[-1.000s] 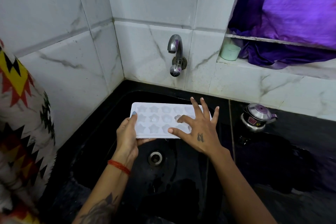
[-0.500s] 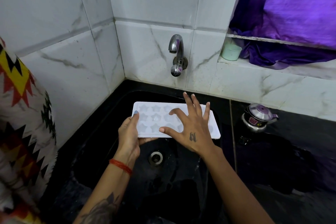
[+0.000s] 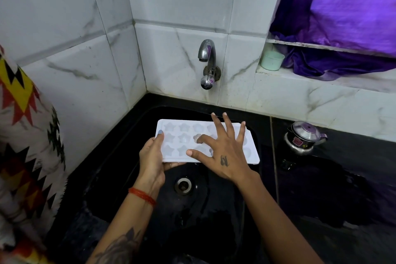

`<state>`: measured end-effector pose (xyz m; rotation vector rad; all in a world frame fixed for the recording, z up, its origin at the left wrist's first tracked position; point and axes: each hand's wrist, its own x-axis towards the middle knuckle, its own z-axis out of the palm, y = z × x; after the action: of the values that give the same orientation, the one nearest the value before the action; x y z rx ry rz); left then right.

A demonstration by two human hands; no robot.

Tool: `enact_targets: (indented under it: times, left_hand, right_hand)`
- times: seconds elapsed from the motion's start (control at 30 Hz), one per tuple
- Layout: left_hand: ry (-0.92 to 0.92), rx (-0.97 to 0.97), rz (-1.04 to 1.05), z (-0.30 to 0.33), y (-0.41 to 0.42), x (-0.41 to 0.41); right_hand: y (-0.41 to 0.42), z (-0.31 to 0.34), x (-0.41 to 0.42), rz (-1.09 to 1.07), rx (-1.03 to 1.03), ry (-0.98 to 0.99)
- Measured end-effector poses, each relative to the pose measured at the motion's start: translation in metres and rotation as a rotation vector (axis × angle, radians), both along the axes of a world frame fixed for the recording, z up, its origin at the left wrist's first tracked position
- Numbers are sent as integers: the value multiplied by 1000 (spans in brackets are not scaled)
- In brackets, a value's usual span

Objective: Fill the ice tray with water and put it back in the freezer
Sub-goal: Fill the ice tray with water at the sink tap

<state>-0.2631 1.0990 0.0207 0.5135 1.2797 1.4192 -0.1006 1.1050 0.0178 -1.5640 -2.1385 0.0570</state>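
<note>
Over one sink (image 3: 120, 156) | one ice tray (image 3: 175, 141) — left hand (image 3: 153, 156) fingers gripping | right hand (image 3: 222, 154) fingers spread on top

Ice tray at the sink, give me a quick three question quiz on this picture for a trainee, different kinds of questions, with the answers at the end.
1. True or false: water is running from the tap onto the ice tray.
2. Which hand grips the tray's end, thumb on top? A) left hand B) right hand C) neither
3. Fill in: the tray is held above the black ____, whose drain shows below the tray.

Key
1. False; no stream shows at the spout.
2. A; the right hand lies spread on top of the tray, fingers mostly straight.
3. sink
</note>
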Motion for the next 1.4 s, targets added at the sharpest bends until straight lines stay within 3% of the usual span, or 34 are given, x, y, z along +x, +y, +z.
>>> enact_targets:
  times: [0.27,0.77,1.1,1.4]
  left_hand:
    - [-3,-2,-1,-1,0,1]
    - [0,-3,2,-2,-1,0]
    - [-6,-6,8,-5,-1,1]
    - [1,4,10,-3,-2,2]
  right_hand:
    - [1,-6,0,-37,65,-38]
    - [0,1,3,18,-132,34]
    - [-1,-4,3,-5,21,-19]
    - [0,2,-11,48,38,104]
